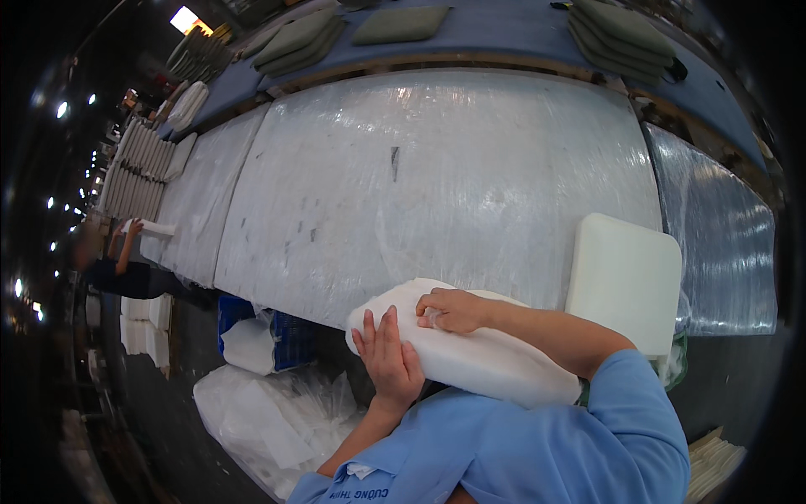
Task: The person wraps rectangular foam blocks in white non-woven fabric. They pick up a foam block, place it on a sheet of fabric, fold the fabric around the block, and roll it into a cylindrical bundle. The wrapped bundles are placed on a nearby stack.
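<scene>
A thick white cushion [470, 357], its surface soft like wadding, leans between my body and the near edge of the table. My left hand [390, 357] rests against its left end with the fingers stretched out. Bent over the cushion's top, my right hand [449, 311] has its fingertips pinched together on the white wadding; the exact bit between them is hard to make out. To the right, a pale foam pad [625, 277] with rounded corners lies at the table's near edge.
The plastic-wrapped table [453, 168] spreads ahead. Grey-green cushions [399, 25] lie on a blue table behind. Left below are a blue crate [294, 340] and a clear bag of white material [277, 420]. Another person [126, 269] handles a white piece at far left.
</scene>
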`<state>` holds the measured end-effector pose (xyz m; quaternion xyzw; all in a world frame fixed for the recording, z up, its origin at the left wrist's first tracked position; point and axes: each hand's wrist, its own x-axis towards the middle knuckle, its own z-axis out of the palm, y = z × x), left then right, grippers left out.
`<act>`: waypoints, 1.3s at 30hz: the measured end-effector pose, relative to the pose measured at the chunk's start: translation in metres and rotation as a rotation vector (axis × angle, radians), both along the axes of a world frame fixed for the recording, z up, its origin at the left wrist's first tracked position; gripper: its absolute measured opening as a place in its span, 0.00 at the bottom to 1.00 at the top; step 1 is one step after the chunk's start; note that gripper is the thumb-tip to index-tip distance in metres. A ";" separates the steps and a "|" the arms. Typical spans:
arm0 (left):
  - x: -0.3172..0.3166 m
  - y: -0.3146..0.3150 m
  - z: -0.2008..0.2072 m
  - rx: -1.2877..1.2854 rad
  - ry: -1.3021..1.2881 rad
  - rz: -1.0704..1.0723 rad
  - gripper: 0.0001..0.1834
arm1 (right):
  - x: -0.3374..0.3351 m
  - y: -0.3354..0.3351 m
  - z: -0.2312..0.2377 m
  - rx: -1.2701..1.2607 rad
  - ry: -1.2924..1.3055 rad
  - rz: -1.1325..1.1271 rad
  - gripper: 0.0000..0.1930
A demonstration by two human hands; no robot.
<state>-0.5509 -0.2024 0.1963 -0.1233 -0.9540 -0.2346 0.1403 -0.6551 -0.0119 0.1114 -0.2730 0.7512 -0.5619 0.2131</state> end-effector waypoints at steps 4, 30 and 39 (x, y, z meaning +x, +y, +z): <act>-0.001 -0.001 0.002 -0.013 0.013 -0.005 0.28 | 0.009 0.017 -0.010 0.160 -0.101 -0.107 0.08; -0.017 0.039 0.007 -0.031 0.081 -0.219 0.19 | 0.074 0.160 0.010 0.586 -0.143 -0.096 0.12; -0.048 0.054 0.008 -0.056 0.114 -0.201 0.17 | 0.090 0.195 0.047 0.203 -0.351 -0.160 0.11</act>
